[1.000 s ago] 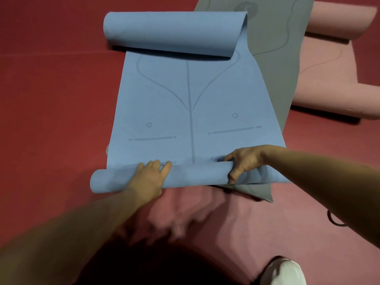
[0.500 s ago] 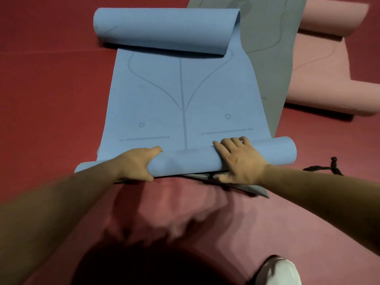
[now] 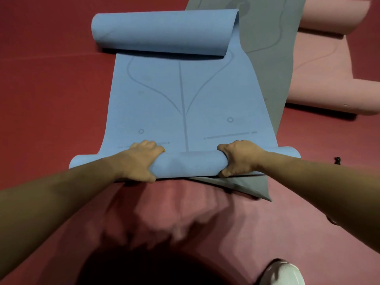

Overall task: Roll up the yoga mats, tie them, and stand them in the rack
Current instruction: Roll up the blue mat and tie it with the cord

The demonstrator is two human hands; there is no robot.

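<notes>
The blue yoga mat (image 3: 185, 95) lies lengthwise on the red floor (image 3: 51, 89), printed side up with its centre line and curved alignment marks showing. Its near end is wound into a tight roll (image 3: 189, 163) that runs across the full width of the mat, and both hands are clamped on that roll. The left hand (image 3: 139, 161) grasps it left of the centre line, fingers curled over the top and the thumb tucked against the near side. The right hand (image 3: 240, 159) grasps it right of the centre line in the same way, with bare roll between the two hands. The far end of the blue mat is curled back over itself into a loose, wide curl (image 3: 164, 31). A grey yoga mat (image 3: 267, 48) lies flat under the blue mat's right side, and its near corner pokes out from beneath the roll, just below the right hand. A pink yoga mat (image 3: 329, 68) lies beyond the grey one to the right, partly under it, with both its ends curled up. A small black piece of cord (image 3: 337, 160) rests on the floor just past the roll's right end, and a white shoe (image 3: 281, 272) shows at the lower right
</notes>
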